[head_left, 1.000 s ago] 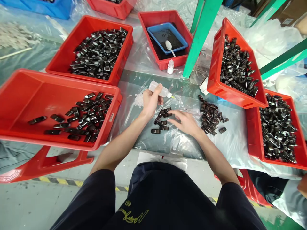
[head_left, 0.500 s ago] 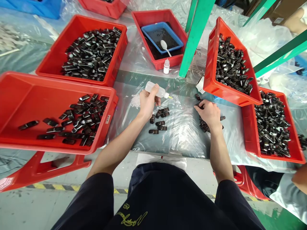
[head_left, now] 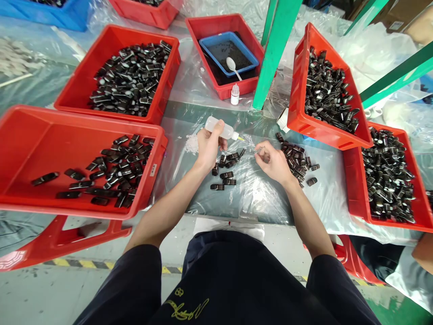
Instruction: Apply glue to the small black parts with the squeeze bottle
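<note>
From dark sleeves (head_left: 131,280), our left forearm (head_left: 165,205) and right forearm (head_left: 309,214) extend forward and slant inward. Our left hand (head_left: 208,145) is curled in a grip, thumb (head_left: 218,128) on top; our right hand (head_left: 273,162), slightly nearer, has its fingers (head_left: 264,146) bent leftward.

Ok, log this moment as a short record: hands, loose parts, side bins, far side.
Left hand: holds translucent squeeze bottle, yellowish nozzle toward the right hand
Right hand: fingers curled near the nozzle; contents unclear
Small group: glossy black parts on the table, between the hands and the person
Larger pile: black parts beside the right hand
Side bins: red left bins and red right bins, holding black parts
Far side: blue tray inside red bin
</note>
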Demonstrator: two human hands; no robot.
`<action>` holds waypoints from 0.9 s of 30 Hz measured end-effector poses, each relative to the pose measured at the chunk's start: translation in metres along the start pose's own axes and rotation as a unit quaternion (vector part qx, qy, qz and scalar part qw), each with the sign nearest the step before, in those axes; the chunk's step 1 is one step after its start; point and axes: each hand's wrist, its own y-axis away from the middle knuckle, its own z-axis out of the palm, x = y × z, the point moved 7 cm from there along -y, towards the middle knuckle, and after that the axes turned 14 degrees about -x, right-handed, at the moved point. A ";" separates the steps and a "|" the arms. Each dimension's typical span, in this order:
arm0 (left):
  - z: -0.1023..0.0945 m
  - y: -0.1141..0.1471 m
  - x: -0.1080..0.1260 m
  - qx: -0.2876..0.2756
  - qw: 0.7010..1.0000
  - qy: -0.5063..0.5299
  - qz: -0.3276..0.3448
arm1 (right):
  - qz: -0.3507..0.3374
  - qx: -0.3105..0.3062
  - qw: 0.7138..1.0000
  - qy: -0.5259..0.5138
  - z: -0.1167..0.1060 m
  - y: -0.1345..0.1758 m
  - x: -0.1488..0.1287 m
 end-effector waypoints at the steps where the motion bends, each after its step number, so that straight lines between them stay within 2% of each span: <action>1: 0.000 0.000 0.000 0.000 1.000 -0.002 -0.002 | -0.011 -0.010 0.999 0.042 0.001 0.000 -0.003; 6: 0.002 0.000 -0.004 -0.011 1.000 -0.012 -0.008 | -0.051 -0.054 0.978 0.193 0.025 -0.006 -0.020; 9: 0.001 -0.002 -0.009 -0.008 1.000 -0.015 0.001 | -0.050 -0.070 0.969 0.232 0.040 -0.013 -0.022; 12: -0.001 -0.004 -0.011 -0.001 1.000 -0.018 0.006 | -0.048 -0.061 0.969 0.236 0.043 -0.017 -0.022; 17: -0.001 -0.003 -0.010 0.003 1.000 -0.014 0.002 | -0.047 -0.005 0.982 0.182 0.027 -0.012 -0.022; 21: -0.001 -0.002 -0.007 0.003 1.000 -0.017 0.000 | -0.044 0.039 0.997 0.049 0.015 -0.006 -0.012; 24: -0.002 -0.002 -0.006 0.014 1.000 -0.010 0.001 | -0.010 0.042 0.998 -0.049 0.009 -0.006 0.002; 27: -0.002 -0.001 -0.004 0.022 1.000 -0.007 -0.002 | 0.045 0.049 0.997 -0.046 -0.001 -0.004 0.010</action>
